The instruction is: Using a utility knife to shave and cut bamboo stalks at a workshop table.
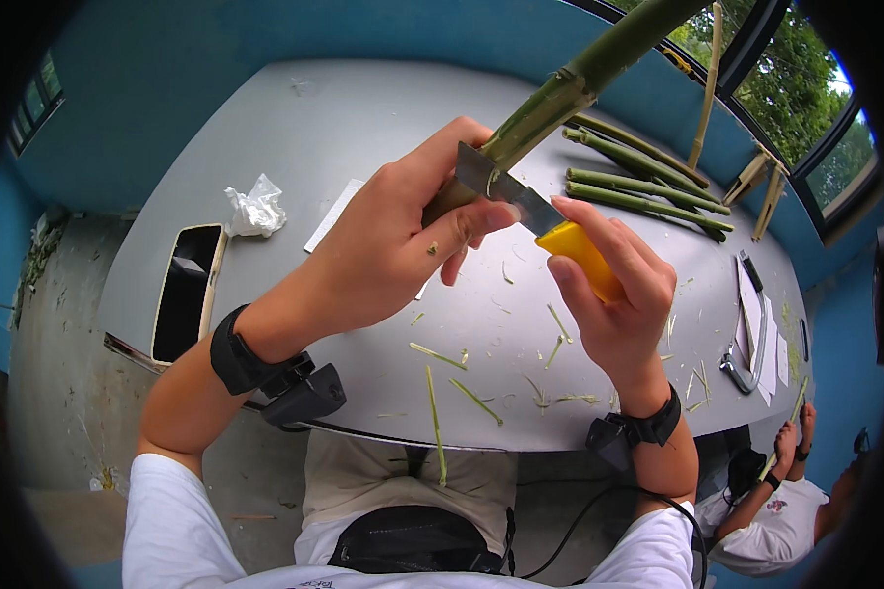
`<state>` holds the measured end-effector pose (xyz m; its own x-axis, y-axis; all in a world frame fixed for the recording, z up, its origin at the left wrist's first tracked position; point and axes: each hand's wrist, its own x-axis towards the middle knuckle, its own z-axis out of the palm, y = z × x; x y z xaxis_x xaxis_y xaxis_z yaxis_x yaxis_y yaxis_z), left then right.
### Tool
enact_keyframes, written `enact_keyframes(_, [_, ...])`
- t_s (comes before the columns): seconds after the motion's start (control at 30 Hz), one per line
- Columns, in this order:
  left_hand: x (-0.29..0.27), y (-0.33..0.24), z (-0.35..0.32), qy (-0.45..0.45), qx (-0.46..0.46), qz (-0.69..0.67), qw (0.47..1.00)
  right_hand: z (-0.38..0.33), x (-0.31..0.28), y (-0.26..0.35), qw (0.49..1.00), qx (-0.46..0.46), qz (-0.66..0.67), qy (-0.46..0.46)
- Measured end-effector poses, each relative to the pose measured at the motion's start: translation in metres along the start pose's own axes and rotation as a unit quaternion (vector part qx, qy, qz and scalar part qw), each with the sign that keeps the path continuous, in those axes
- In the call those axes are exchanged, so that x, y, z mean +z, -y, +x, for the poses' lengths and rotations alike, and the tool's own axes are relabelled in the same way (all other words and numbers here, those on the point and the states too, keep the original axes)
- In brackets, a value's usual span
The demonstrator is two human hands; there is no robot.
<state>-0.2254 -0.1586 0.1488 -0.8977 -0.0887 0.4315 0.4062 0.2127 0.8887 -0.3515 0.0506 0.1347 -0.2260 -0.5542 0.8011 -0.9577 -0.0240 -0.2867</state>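
A thick green bamboo stalk [609, 64] slants up and away to the right over the table. My left hand [378, 231] is closed around its near end. In my right hand [619, 290] is a knife [532, 204] with a yellow handle and a wide grey blade, the fingers pinching the handle. The blade lies across the stalk just beyond my left fingers and touches its surface. My left thumb reaches along the near side of the stalk, close to the blade or against it; I cannot tell which.
Several cut green stalks [648, 196] lie at the table's far right. Thin slivers [437, 422] and shavings litter the near part. A phone [187, 294] and crumpled tissue [256, 208] lie left; papers [771, 344] and a hacksaw [742, 371] right. Another person [781, 520] works at lower right.
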Motion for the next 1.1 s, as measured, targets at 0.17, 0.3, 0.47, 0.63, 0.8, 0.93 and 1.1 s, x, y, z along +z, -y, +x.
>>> enact_keyframes(0.17, [0.000,-0.007,-0.001,-0.019,-0.018,0.086,0.996,0.001,0.000,0.000,1.000,-0.003,-0.014,0.000])
enact_keyframes(0.3, [0.003,-0.003,-0.003,-0.057,0.052,0.187,0.979,0.001,0.001,0.004,1.000,-0.010,-0.008,-0.012])
enact_keyframes(0.47, [0.010,0.001,-0.004,-0.114,0.106,0.246,0.957,0.001,-0.001,0.009,0.999,-0.016,-0.034,-0.026])
enact_keyframes(0.63, [0.004,-0.003,-0.004,-0.133,0.085,0.298,0.941,0.004,-0.001,0.011,0.998,-0.022,-0.049,-0.035])
enact_keyframes(0.8, [-0.002,-0.020,0.015,-0.200,0.126,0.294,0.926,0.037,-0.010,0.009,0.994,-0.061,-0.075,-0.052])
enact_keyframes(0.93, [-0.021,-0.028,0.036,-0.199,0.138,0.319,0.916,0.064,-0.007,0.003,0.994,-0.057,-0.075,-0.064])
enact_keyframes(1.1, [-0.034,-0.004,0.046,-0.202,0.124,0.386,0.891,0.060,0.010,-0.012,0.992,-0.044,-0.097,-0.072])
